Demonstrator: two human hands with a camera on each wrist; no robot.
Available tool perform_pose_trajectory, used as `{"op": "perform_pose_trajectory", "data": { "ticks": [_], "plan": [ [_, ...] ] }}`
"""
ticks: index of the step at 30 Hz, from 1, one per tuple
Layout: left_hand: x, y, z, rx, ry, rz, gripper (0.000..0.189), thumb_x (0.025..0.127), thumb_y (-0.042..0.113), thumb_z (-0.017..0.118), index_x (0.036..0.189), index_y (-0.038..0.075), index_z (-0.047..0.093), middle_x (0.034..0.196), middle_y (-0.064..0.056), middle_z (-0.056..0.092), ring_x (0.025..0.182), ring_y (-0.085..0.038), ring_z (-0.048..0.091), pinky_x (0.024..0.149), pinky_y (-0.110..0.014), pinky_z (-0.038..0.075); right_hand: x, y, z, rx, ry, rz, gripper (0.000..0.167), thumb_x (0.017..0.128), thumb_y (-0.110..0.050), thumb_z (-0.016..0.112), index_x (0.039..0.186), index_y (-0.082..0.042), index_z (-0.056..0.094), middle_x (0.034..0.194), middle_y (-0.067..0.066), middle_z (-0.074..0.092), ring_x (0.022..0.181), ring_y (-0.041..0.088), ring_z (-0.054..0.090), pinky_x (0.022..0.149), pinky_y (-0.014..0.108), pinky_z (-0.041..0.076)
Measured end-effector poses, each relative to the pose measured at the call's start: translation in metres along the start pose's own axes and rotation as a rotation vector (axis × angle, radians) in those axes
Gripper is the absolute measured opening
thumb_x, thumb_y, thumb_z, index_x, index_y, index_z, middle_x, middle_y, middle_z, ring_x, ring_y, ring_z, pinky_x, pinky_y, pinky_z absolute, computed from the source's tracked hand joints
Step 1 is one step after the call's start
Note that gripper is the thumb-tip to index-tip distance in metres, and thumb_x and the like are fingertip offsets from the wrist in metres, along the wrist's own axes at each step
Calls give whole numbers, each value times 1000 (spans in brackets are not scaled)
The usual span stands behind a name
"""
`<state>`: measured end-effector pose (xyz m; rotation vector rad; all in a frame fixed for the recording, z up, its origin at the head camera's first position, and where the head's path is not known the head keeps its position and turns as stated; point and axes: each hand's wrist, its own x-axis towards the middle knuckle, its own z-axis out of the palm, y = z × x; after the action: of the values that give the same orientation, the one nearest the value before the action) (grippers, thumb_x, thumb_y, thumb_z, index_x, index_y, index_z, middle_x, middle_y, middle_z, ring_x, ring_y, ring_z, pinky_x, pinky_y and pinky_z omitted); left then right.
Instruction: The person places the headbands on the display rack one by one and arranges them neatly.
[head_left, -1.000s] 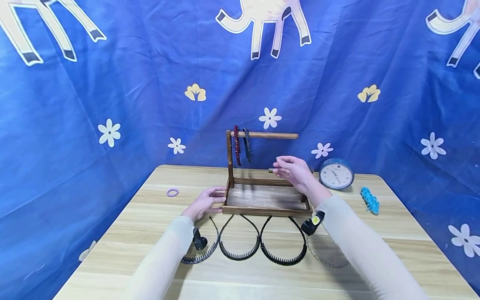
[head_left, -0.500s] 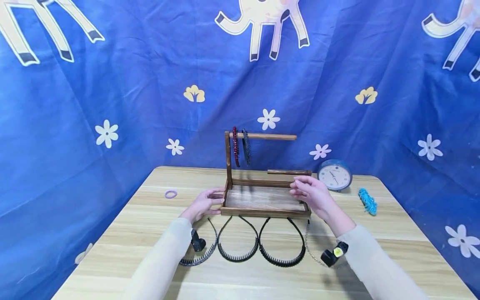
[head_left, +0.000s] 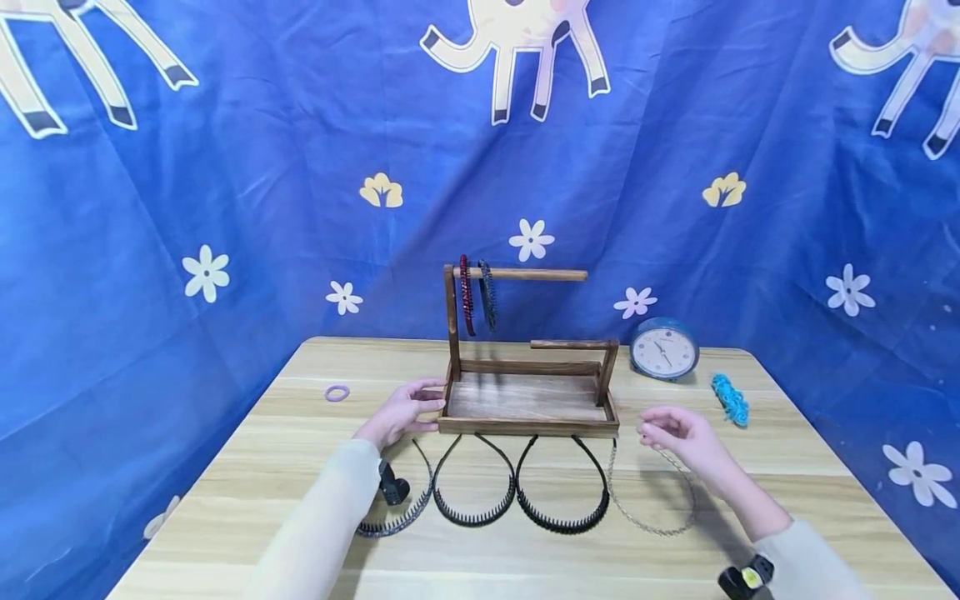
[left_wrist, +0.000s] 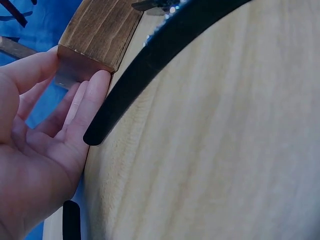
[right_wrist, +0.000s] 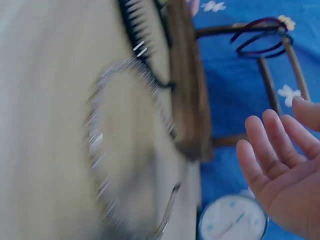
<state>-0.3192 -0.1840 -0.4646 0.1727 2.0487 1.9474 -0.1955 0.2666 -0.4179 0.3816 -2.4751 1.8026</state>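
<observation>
A brown wooden stand point(head_left: 528, 427), a shallow tray with two horizontal bars, stands mid-table. My left hand point(head_left: 405, 415) touches its left end with extended fingers. On the upper bar hang a red headband point(head_left: 467, 300) and a dark blue glittery headband point(head_left: 488, 302). In front lie a glittery toothed headband point(head_left: 397, 527), partly behind my left wrist, two black toothed headbands point(head_left: 474, 522) and a silvery braided headband point(head_left: 652, 530). My right hand point(head_left: 686, 437) hovers over the silvery one's far end, fingers loosely bent, holding nothing; in the right wrist view its palm point(right_wrist: 295, 185) faces up.
A round blue clock point(head_left: 664, 350) stands behind the stand's right end. Beyond the right hand lies a turquoise bundle point(head_left: 731, 400). A purple ring point(head_left: 337, 392) lies at the left. Blue patterned cloth point(head_left: 300, 208) surrounds the table's back and sides.
My right hand has drawn back from the stand's lower bar, down and to the right, to the silvery headband. The left hand stays at the stand's end.
</observation>
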Motion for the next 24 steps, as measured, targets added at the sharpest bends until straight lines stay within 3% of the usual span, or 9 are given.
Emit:
{"op": "perform_pose_trajectory", "data": {
  "ticks": [9, 15, 18, 21, 24],
  "plan": [
    [-1, 0, -1, -3, -4, 2, 53, 88, 4, 60, 138, 9, 42, 133, -23, 41, 110, -33, 51, 80, -43, 55, -42, 32, -24, -179, -9, -157, 39, 87, -3, 62, 122, 9, 49, 99, 22, 64, 86, 17, 64, 77, 18, 52],
    [2, -3, -2, -1, -3, -2, 53, 89, 4, 59, 138, 9, 41, 135, -21, 39, 110, -32, 51, 80, -42, 55, -61, 42, -35, -468, -79, -185, 41, 85, -19, 68, 120, -1, 57, 105, 8, 66, 95, 16, 62, 83, 27, 52],
    [3, -4, -3, 4, -4, -2, 53, 90, 5, 59, 139, 10, 41, 136, -21, 39, 109, -31, 51, 80, -41, 55, -65, 46, -37, -623, -120, -267, 45, 80, -26, 72, 118, -4, 60, 110, 5, 65, 100, 17, 60, 88, 23, 49],
    [4, -4, -3, 2, -10, -3, 54, 89, 5, 60, 139, 10, 41, 136, -21, 39, 110, -31, 51, 80, -41, 55, -68, 50, -39, -767, -130, -371, 54, 73, -34, 76, 118, -8, 61, 112, 2, 64, 102, 18, 58, 92, 12, 40],
    [4, -3, -2, 4, -10, 0, 55, 88, 6, 61, 139, 10, 41, 135, -21, 40, 110, -31, 51, 80, -41, 55, -68, 53, -39, -842, -150, -435, 60, 69, -40, 77, 118, -10, 61, 115, 3, 62, 103, 22, 57, 93, 16, 41]
  ]
}}
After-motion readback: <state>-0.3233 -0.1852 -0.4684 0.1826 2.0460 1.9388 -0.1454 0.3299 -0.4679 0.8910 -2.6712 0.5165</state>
